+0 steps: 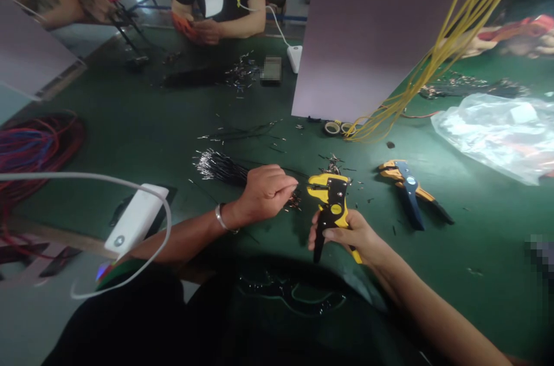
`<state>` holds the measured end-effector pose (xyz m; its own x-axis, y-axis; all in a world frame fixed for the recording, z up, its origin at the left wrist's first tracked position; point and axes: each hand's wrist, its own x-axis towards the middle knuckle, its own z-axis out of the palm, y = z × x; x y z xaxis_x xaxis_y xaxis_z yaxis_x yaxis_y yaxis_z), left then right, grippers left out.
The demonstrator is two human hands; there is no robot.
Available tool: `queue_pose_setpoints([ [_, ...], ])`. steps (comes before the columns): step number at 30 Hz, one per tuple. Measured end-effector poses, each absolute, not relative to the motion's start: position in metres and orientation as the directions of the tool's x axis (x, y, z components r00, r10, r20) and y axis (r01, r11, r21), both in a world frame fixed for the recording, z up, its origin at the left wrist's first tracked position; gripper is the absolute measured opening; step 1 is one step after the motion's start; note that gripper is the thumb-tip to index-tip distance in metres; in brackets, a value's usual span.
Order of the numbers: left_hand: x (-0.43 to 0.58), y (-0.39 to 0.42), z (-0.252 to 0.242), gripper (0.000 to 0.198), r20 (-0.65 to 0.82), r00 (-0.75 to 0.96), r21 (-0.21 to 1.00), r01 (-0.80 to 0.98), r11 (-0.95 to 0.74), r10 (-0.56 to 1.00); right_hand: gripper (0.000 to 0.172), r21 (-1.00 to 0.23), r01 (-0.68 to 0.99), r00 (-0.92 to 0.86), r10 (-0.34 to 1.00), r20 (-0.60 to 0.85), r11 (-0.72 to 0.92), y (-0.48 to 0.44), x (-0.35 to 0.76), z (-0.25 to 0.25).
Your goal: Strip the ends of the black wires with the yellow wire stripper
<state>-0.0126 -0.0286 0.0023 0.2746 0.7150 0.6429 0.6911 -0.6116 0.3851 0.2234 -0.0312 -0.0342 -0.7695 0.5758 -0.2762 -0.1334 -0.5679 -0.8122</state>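
My left hand (269, 193), with a bracelet at the wrist, is closed in a pinch above the table. Whatever its fingertips may hold is too small to make out. Just right of it, my right hand (346, 233) grips a yellow and black wire stripper (335, 198), its jaws turned toward my left fingertips. A bundle of black wires (220, 167) with bare shiny ends lies beyond my left hand. Short wire pieces (333, 164) are heaped behind the stripper's head. Copper-coloured wire ends (294, 200) show between both hands.
A second wire stripper, orange and blue (409, 184), lies to the right. A plastic bag (497, 135) and hanging yellow wires (424, 80) are behind it. A white power bank (136, 219) with a cable is at left, near coiled red wires (38, 141). A co-worker (220, 2) works opposite.
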Motion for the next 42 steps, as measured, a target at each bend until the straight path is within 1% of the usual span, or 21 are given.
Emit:
queue_pose_setpoints([
  [3, -0.012, -0.030, 0.002, 0.016, 0.612, 0.289, 0.395, 0.695, -0.601, 0.736, 0.031, -0.820, -0.109, -0.771, 0.569, -0.287, -0.562, -0.033, 0.221, -0.033],
  [7, -0.010, -0.031, 0.002, 0.017, 0.577, 0.300, 0.415, 0.694, -0.589, 0.760, 0.029, -0.834, -0.093, -0.755, 0.585, -0.297, -0.543, -0.036, 0.218, -0.030],
  [18, -0.010, -0.031, 0.002, 0.018, 0.541, 0.299, 0.460, 0.677, -0.575, 0.786, 0.025, -0.868, -0.092, -0.700, 0.652, -0.292, -0.488, -0.037, 0.213, -0.029],
  [28, -0.011, -0.030, 0.000, 0.016, 0.546, 0.283, 0.484, 0.661, -0.573, 0.788, 0.027, -0.895, -0.050, -0.671, 0.678, -0.298, -0.443, -0.037, 0.212, -0.028],
  [37, -0.011, -0.030, -0.001, 0.016, 0.534, 0.282, 0.503, 0.652, -0.567, 0.797, 0.024, -0.894, -0.044, -0.639, 0.700, -0.319, -0.447, -0.039, 0.210, -0.029],
  [42, -0.011, -0.029, -0.001, 0.016, 0.547, 0.273, 0.509, 0.642, -0.573, 0.792, 0.020, -0.909, -0.028, -0.606, 0.730, -0.316, -0.417, -0.041, 0.209, -0.030],
])
